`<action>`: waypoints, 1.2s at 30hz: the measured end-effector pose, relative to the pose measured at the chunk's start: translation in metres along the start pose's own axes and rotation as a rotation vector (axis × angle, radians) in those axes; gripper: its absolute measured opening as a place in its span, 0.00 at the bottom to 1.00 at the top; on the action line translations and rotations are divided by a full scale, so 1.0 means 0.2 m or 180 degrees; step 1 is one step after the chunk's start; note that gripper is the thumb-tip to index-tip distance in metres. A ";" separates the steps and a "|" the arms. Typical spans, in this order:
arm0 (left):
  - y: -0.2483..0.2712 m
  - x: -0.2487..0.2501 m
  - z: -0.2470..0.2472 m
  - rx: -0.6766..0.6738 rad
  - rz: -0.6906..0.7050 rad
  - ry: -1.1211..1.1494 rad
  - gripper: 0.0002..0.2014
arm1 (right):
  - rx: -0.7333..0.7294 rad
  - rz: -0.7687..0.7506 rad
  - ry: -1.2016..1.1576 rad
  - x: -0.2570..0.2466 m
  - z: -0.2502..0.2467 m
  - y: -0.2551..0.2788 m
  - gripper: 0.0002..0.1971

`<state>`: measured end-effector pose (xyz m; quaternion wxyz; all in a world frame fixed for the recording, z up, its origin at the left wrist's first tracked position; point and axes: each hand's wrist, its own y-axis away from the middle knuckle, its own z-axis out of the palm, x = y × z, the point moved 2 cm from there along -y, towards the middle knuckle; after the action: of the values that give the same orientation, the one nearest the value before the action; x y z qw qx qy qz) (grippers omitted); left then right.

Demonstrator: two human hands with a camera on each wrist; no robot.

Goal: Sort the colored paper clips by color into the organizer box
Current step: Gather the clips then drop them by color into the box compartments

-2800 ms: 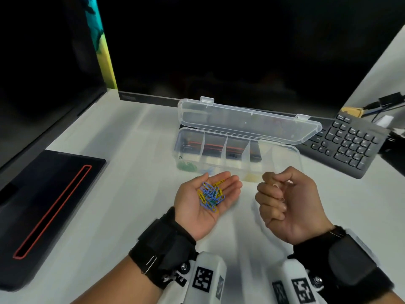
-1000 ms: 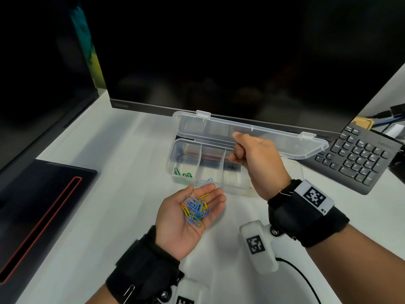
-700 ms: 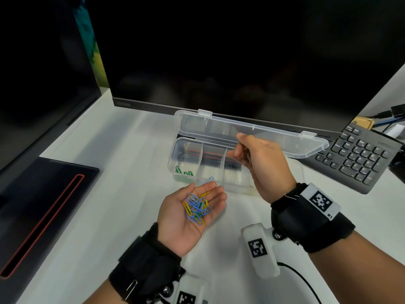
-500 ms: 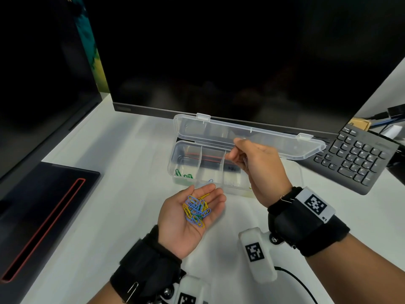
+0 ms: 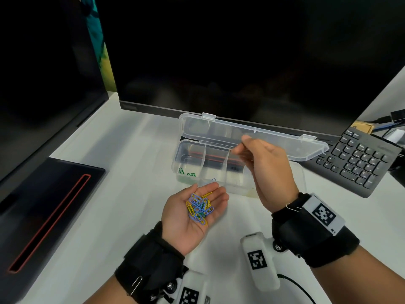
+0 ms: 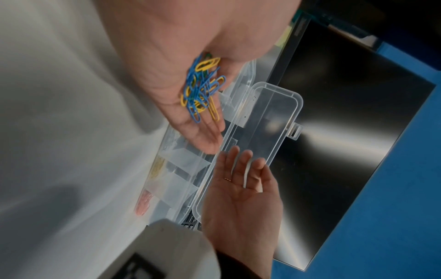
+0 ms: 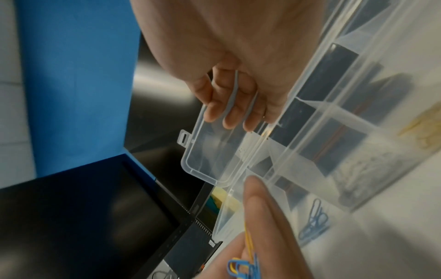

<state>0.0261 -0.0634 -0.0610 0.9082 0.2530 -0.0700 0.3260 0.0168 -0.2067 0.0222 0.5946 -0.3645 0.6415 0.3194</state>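
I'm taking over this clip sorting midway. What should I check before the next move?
1. Lid of the organizer box open: ok.
2. Left hand palm up, cupping the mixed clips: ok.
3. Right hand above the compartments: ok.
4. Pale clip on the right hand, over its matching compartment: cannot tell.
5. Green clips alone in the end compartment, blue clips alone in the next: ok.

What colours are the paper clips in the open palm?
Mostly blue and yellow paper clips with a little green, clearest in the head view.
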 end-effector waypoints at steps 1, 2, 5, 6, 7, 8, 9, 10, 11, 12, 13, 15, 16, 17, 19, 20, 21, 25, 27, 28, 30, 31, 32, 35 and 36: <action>0.00 0.00 0.00 -0.0002 0.0002 -0.0011 0.24 | -0.0043 -0.0142 0.0135 -0.02 0.00 0.02 0.19; -0.01 0.00 0.00 -0.0004 0.0005 -0.0022 0.24 | -0.0147 -0.0290 0.0274 -0.04 0.00 0.06 0.18; -0.02 0.00 -0.01 -0.0029 0.0035 0.0003 0.24 | -0.0755 -0.0539 0.0905 -0.09 0.01 0.16 0.15; -0.02 0.00 -0.01 -0.0042 0.0056 -0.0004 0.24 | -0.1027 -0.0514 0.1206 -0.10 0.02 0.19 0.14; -0.02 0.00 -0.01 -0.0092 0.0066 -0.0032 0.25 | -0.1282 -0.0464 0.1509 -0.09 0.03 0.21 0.11; -0.01 0.00 -0.01 -0.0195 0.0066 -0.0093 0.26 | -0.1465 -0.0416 0.1791 -0.08 0.04 0.23 0.09; 0.00 -0.01 0.00 -0.0308 0.0055 -0.0147 0.27 | -0.1542 -0.0400 0.2029 -0.07 0.05 0.24 0.06; 0.01 -0.01 0.00 -0.0378 0.0043 -0.0162 0.28 | -0.1528 -0.0441 0.2219 -0.05 0.05 0.24 0.06; 0.01 -0.01 0.00 -0.0381 0.0021 -0.0128 0.28 | -0.1470 -0.0536 0.2377 -0.03 0.06 0.23 0.08; 0.01 -0.02 0.00 -0.0344 0.0005 -0.0106 0.28 | -0.1407 -0.0652 0.2539 -0.02 0.07 0.22 0.10; 0.00 -0.02 -0.01 -0.0367 -0.0001 -0.0083 0.27 | -0.1363 -0.0757 0.2689 -0.02 0.08 0.22 0.11; -0.01 -0.03 -0.01 -0.0472 0.0033 -0.0109 0.27 | -0.1357 -0.0835 0.2788 -0.02 0.09 0.20 0.13; -0.01 -0.03 -0.01 -0.0483 0.0064 -0.0133 0.27 | -0.1384 -0.0863 0.2771 -0.02 0.09 0.20 0.14; -0.01 -0.03 -0.01 -0.0475 0.0072 -0.0148 0.27 | -0.1417 -0.0908 0.2771 -0.02 0.09 0.20 0.14; -0.02 -0.03 -0.01 -0.0464 0.0070 -0.0192 0.29 | -0.1479 -0.0960 0.2780 -0.03 0.09 0.21 0.16; -0.02 -0.03 -0.02 -0.0463 0.0075 -0.0216 0.29 | -0.1505 -0.0997 0.2804 -0.03 0.09 0.21 0.16; -0.02 -0.03 -0.01 -0.0487 0.0073 -0.0183 0.30 | -0.1516 -0.1072 0.2871 -0.02 0.09 0.21 0.16; -0.01 -0.02 0.00 -0.0581 0.0132 0.0007 0.29 | -0.1191 -0.1072 0.2781 -0.02 0.06 0.20 0.08; 0.00 -0.01 0.01 -0.0495 0.0234 0.0019 0.27 | -0.1064 -0.0627 0.2029 -0.02 0.04 0.19 0.07; 0.00 -0.01 0.00 -0.0402 0.0268 0.0066 0.26 | -0.1059 -0.0395 0.1561 -0.01 0.02 0.19 0.08; -0.02 -0.01 -0.01 -0.0269 0.0324 0.0181 0.25 | -0.1031 0.0023 0.0849 0.00 0.00 0.21 0.11; -0.02 -0.01 -0.01 -0.0262 0.0332 0.0211 0.26 | -0.1019 0.0261 0.0494 0.00 0.00 0.21 0.11; -0.02 -0.01 -0.01 -0.0259 0.0352 0.0241 0.26 | -0.0982 0.0541 0.0131 0.01 -0.01 0.21 0.11; -0.02 0.00 -0.01 -0.0188 0.0445 0.0267 0.25 | -0.0660 0.1267 -0.0650 0.02 -0.02 0.20 0.11; -0.02 -0.01 -0.01 -0.0160 0.0463 0.0264 0.25 | -0.0591 0.1369 -0.0741 0.02 -0.03 0.18 0.12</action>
<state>0.0270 -0.0654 -0.0638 0.8903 0.2107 -0.0587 0.3994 -0.0177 -0.1923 0.0186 0.5469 -0.2336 0.5994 0.5358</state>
